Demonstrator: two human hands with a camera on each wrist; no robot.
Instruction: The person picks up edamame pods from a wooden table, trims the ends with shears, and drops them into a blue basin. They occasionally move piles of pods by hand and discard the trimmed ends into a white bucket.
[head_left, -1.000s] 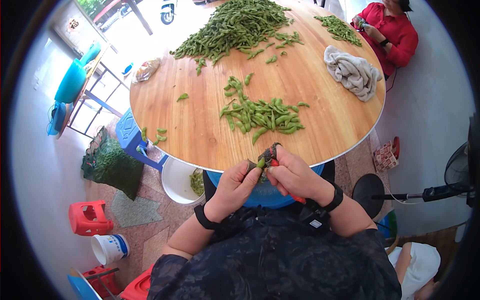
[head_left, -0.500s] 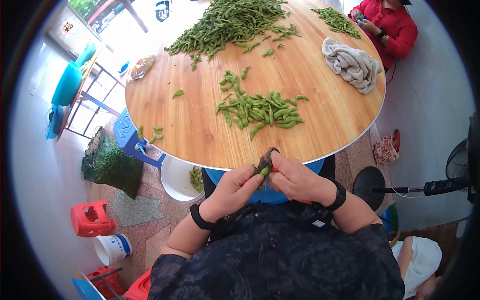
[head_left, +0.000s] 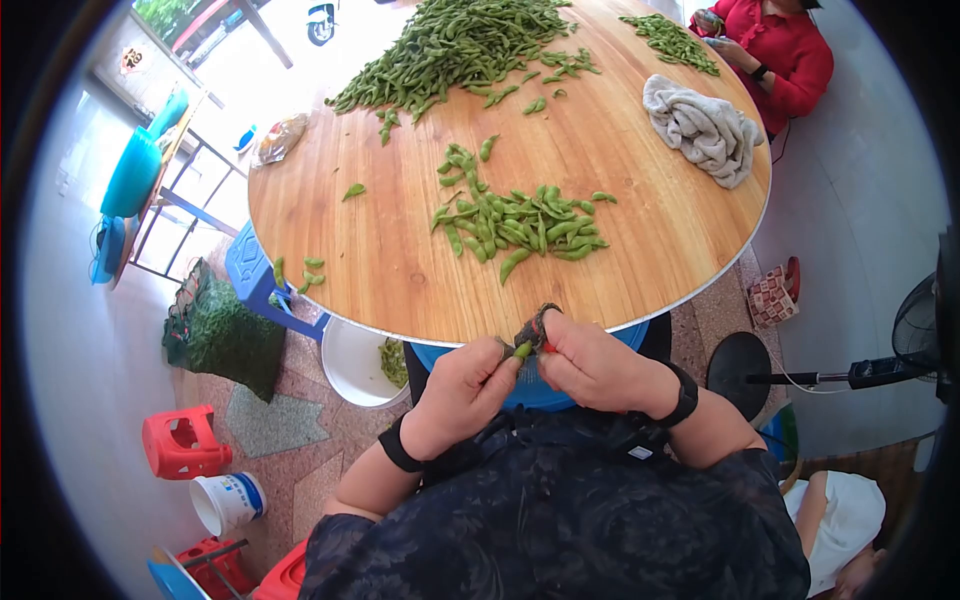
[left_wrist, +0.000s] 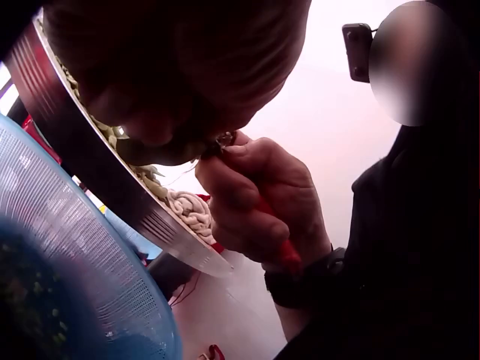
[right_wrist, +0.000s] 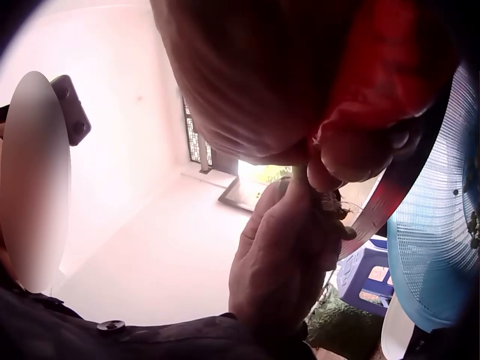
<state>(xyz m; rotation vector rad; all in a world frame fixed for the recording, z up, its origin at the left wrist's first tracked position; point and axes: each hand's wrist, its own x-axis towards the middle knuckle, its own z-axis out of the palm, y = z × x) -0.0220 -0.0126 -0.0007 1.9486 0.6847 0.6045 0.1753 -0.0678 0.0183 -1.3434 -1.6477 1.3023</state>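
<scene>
Over the table's near edge my two hands meet. My left hand [head_left: 462, 388] pinches a green soybean pod [head_left: 523, 350] between thumb and fingers. Right beside it, my right hand [head_left: 605, 368] grips a red-handled tool [left_wrist: 288, 255]; its handle runs through the curled fingers, and its working end is hidden. A dark, rough-looking wrap [head_left: 541, 318] shows at that hand's fingertips. Below both hands sits a blue mesh basket [left_wrist: 142, 285] with small green bits inside. Just ahead on the table lies a small heap of soybean pods [head_left: 530, 222].
The round wooden table [head_left: 380, 250] carries a large pod pile [head_left: 460, 55], a grey towel [head_left: 700, 130] and a plastic bag [head_left: 280, 140]. A white tub [head_left: 345, 365] and blue stool [head_left: 255, 275] stand at left, a fan [head_left: 915, 335] at right. A person in red [head_left: 790, 60] sits across.
My hands stay together at the table edge, turning slightly around the pod. The red handle end that showed below my right hand is now out of sight in the head view.
</scene>
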